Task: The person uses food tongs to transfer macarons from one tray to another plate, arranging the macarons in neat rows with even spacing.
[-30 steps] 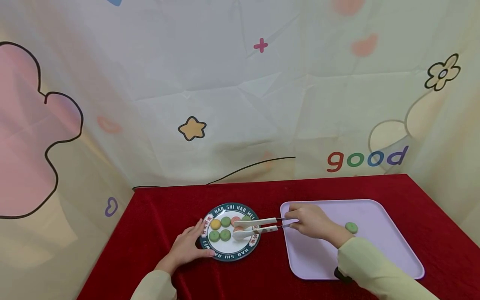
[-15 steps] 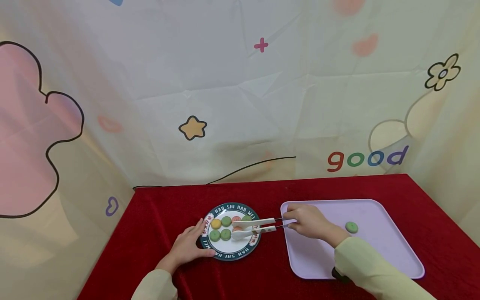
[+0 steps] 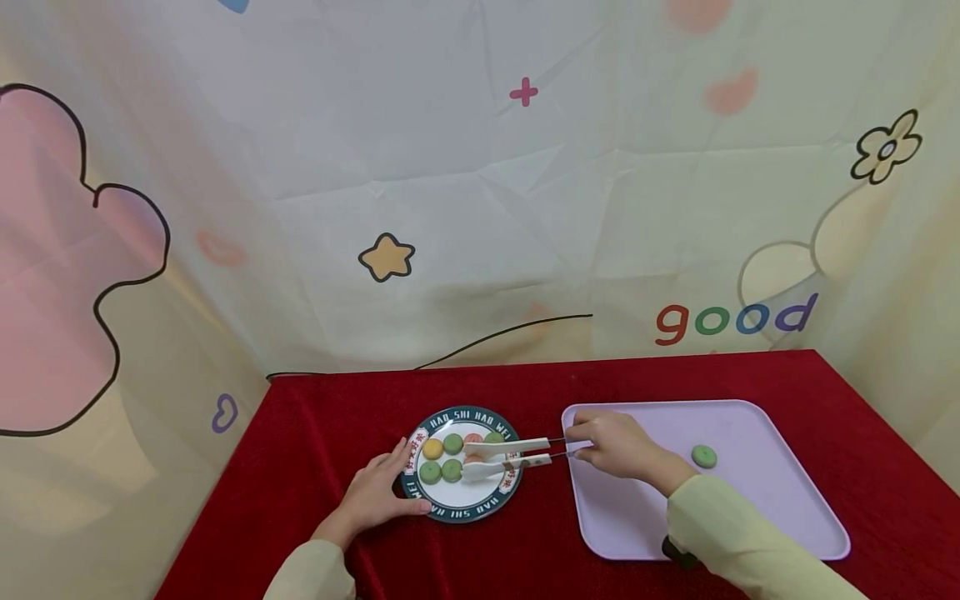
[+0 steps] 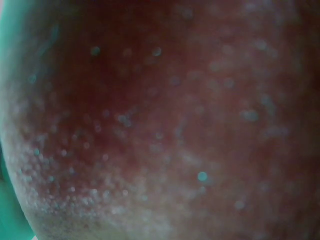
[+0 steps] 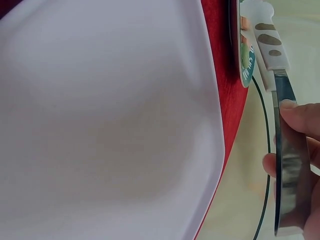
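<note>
In the head view my left hand (image 3: 373,493) rests at the left rim of a round plate (image 3: 459,514), fingers along the edge and thumb on the near rim. Green, pink and yellow macarons (image 3: 432,449) sit in two rows on the plate. My right hand (image 3: 619,444) grips metal tongs (image 3: 531,460) with white tips, which reach left over the plate. The tips are apart and partly cover the pink macarons. In the right wrist view, thumb and fingers pinch the tongs' metal band (image 5: 292,170). The left wrist view is a dark reddish blur.
A lilac tray (image 3: 750,533) lies under my right forearm, with one green macaron (image 3: 704,456) on it. Red cloth (image 3: 315,433) covers the table. A printed curtain (image 3: 480,208) hangs behind the table's back edge.
My right hand and the tongs have shifted very slightly left over the plate. My left hand keeps its place on the plate, and the macarons lie as before.
</note>
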Available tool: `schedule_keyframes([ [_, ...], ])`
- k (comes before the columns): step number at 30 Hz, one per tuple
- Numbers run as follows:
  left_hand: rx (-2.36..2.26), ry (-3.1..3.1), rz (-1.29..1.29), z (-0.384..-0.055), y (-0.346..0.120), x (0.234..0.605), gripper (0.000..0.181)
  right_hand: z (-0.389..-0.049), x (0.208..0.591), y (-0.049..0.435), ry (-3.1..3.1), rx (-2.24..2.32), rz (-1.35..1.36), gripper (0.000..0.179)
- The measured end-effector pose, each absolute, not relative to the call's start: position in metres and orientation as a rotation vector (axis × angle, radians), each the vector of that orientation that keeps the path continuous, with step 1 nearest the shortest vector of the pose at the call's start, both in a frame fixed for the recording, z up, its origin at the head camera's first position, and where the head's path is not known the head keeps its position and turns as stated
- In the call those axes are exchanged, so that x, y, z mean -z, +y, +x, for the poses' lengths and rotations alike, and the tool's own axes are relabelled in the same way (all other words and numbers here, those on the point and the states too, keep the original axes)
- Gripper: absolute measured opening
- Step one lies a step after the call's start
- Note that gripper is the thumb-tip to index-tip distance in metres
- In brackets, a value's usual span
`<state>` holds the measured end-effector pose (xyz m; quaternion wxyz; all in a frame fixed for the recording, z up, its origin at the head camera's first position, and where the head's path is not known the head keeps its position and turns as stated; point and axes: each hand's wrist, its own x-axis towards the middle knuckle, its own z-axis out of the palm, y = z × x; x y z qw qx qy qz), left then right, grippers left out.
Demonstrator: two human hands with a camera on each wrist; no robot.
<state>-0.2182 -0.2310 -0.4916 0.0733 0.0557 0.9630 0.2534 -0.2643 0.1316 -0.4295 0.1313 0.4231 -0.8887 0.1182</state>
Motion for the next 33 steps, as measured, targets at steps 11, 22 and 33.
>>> schedule_keyframes([
  [11,-0.792,2.881,0.151,-0.218,-0.23,0.492,0.103,-0.263,0.43,0.135,-2.605,-0.343,1.225,0.016],
  [22,-0.795,2.87,0.133,-0.216,-0.229,0.491,0.103,-0.261,0.428,0.139,-2.613,-0.356,1.217,0.016],
  [33,-0.788,2.869,0.12,-0.218,-0.231,0.492,0.104,-0.259,0.422,0.145,-2.625,-0.327,1.191,0.016],
])
